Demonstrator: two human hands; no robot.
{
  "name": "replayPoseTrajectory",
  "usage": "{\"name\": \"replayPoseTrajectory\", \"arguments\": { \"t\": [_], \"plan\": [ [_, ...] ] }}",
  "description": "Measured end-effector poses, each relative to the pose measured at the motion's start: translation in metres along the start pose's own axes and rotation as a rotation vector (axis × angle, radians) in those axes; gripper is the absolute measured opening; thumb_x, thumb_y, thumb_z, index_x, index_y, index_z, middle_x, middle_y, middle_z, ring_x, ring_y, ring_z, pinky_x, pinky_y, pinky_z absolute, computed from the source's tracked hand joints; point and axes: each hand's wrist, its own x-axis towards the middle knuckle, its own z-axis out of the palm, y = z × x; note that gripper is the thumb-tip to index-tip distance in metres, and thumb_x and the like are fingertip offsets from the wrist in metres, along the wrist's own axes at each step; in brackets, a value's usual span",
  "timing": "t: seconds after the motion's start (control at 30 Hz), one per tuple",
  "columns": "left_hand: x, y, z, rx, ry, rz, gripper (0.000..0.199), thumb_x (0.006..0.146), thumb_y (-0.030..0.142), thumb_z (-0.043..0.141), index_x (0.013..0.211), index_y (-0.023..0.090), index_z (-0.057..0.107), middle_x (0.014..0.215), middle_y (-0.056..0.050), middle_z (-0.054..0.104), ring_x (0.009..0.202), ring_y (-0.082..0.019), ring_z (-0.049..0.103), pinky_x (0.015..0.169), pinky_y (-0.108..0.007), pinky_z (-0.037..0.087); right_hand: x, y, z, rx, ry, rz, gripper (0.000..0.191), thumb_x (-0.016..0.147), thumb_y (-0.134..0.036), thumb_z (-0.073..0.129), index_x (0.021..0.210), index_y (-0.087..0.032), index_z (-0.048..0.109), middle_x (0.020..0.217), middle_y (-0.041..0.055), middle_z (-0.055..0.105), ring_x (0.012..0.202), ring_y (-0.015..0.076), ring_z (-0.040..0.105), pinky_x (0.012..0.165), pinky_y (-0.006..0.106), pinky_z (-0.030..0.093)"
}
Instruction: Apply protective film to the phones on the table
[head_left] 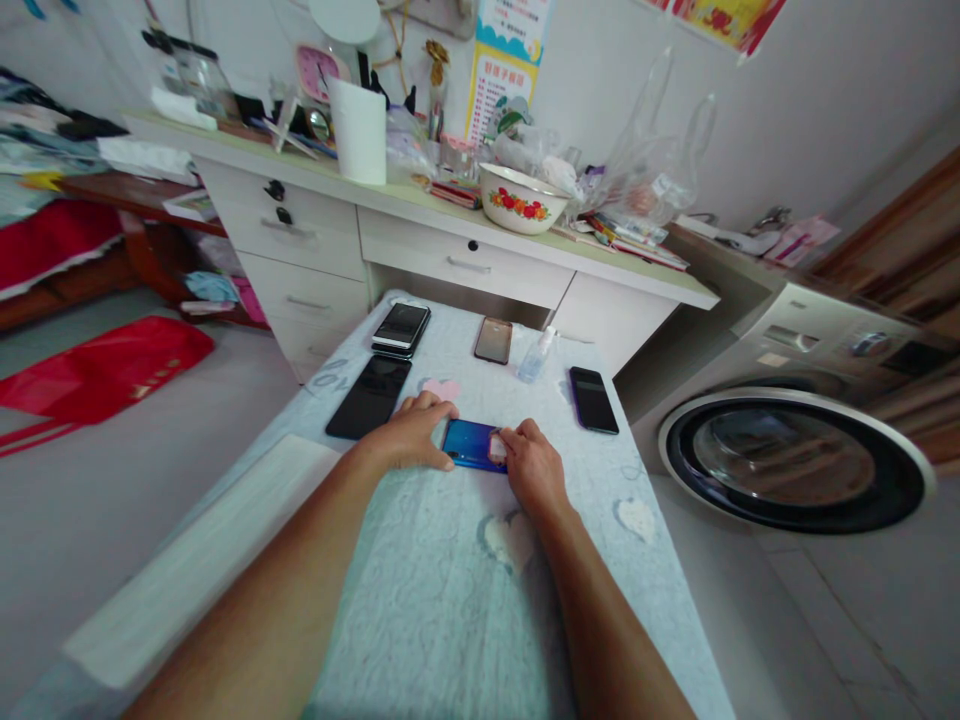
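Observation:
A blue smartphone [469, 443] lies on the cloth-covered table [427, 580], its long side running left to right and its glossy back up. My left hand [412, 432] grips its left end between thumb and fingers. At the phone's right end, my right hand [538, 468] has its fingers closed on a small pale cloth [497, 448], which touches the phone's back. Left of my left hand lies a black phone [370, 397], with a stack of phones [402, 328] beyond it. A clear spray bottle [536, 356] stands behind my right hand, beside a brownish phone case [493, 340].
Another dark phone [593, 400] lies near the table's right edge. A long pale strip [202, 560] runs along the left side. Behind the table is a white desk [300, 260] with a flowered bowl [523, 200]; a washing machine [795, 420] stands to the right.

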Motion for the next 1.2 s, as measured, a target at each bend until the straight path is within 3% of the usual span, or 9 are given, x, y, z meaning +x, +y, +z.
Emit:
{"name": "replayPoseTrajectory", "arguments": {
  "t": [0.5, 0.73, 1.03, 1.2],
  "plan": [
    [0.000, 0.001, -0.001, 0.001, -0.005, -0.002, 0.070, 0.053, 0.041, 0.076, 0.118, 0.031, 0.053, 0.123, -0.005, 0.045, 0.117, -0.029, 0.043, 0.099, -0.037, 0.037, -0.011, -0.021, -0.006, 0.067, -0.082, -0.207, 0.028, 0.097, -0.025, 0.037, 0.091, -0.024, 0.065, 0.099, 0.0019, 0.059, 0.082, 0.0135, 0.053, 0.071, 0.021, 0.038],
    [-0.001, 0.000, -0.001, 0.002, -0.002, 0.003, 0.070, 0.053, 0.041, 0.076, 0.118, 0.031, 0.052, 0.124, -0.005, 0.044, 0.117, -0.029, 0.043, 0.099, -0.036, 0.037, -0.016, -0.016, -0.010, 0.138, -0.079, -0.330, 0.028, 0.096, -0.023, 0.041, 0.091, -0.023, 0.068, 0.092, 0.0029, 0.057, 0.080, 0.0126, 0.055, 0.071, 0.020, 0.039],
    [-0.003, 0.004, -0.005, -0.017, -0.023, -0.010, 0.069, 0.054, 0.040, 0.076, 0.118, 0.030, 0.053, 0.123, -0.005, 0.045, 0.117, -0.029, 0.044, 0.099, -0.037, 0.037, -0.013, 0.000, -0.012, 0.120, -0.122, -0.145, 0.032, 0.095, -0.022, 0.040, 0.101, -0.029, 0.071, 0.099, 0.0028, 0.060, 0.084, 0.0148, 0.055, 0.075, 0.021, 0.041],
    [-0.001, -0.001, -0.001, -0.023, -0.007, 0.003, 0.070, 0.053, 0.041, 0.077, 0.118, 0.032, 0.053, 0.123, -0.004, 0.045, 0.117, -0.029, 0.043, 0.099, -0.036, 0.037, -0.010, 0.008, -0.005, 0.134, -0.018, -0.120, 0.029, 0.094, -0.024, 0.044, 0.099, -0.029, 0.072, 0.096, 0.0023, 0.061, 0.080, 0.0142, 0.056, 0.073, 0.020, 0.040]
  ]
}}
